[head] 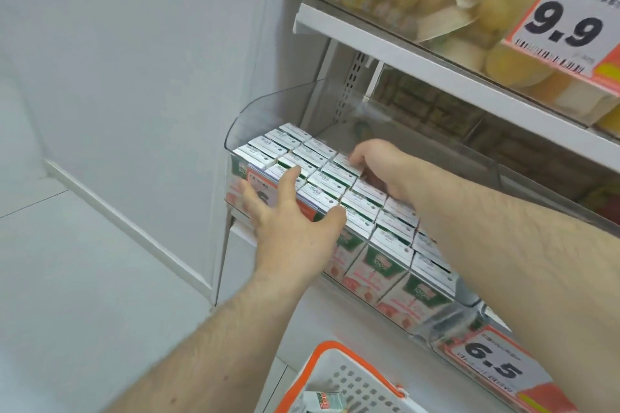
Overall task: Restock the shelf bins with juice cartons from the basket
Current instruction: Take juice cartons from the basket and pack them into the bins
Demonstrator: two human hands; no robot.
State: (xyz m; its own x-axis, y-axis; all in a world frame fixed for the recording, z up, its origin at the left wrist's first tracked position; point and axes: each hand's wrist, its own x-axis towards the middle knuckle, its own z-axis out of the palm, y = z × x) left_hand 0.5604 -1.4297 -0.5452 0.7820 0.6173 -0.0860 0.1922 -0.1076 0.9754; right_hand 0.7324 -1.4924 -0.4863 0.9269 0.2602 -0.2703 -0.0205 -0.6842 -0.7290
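Juice cartons fill the shelf bin in tight rows; left hand grip spread, right hand grip hidden, cannot tell; forcing another carton in may crush neighbours.

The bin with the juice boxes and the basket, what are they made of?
The bin looks like clear, glossy plastic: you see the wall through it, and its curved edge shines. The juice boxes seem to be printed cardboard with folded, silvery-white tops. The basket looks like matte white plastic with punched holes and an orange rim.
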